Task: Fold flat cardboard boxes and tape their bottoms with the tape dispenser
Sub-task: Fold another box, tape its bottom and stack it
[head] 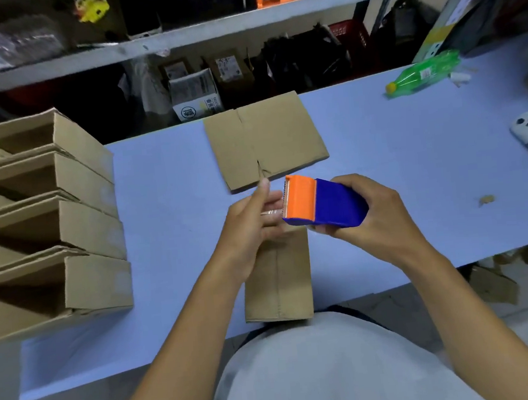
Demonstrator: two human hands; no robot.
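Fingers point(342, 229) curl round tape dispenser point(327, 205); left hand point(252, 223) pinches tape

head view – worn high, facing forward and down | close over table point(166, 189) | single view

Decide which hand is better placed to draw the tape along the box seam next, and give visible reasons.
Right. The right hand already grips the blue-and-orange plastic tape dispenser above the folded brown cardboard box; the left hand only pinches the clear tape end.
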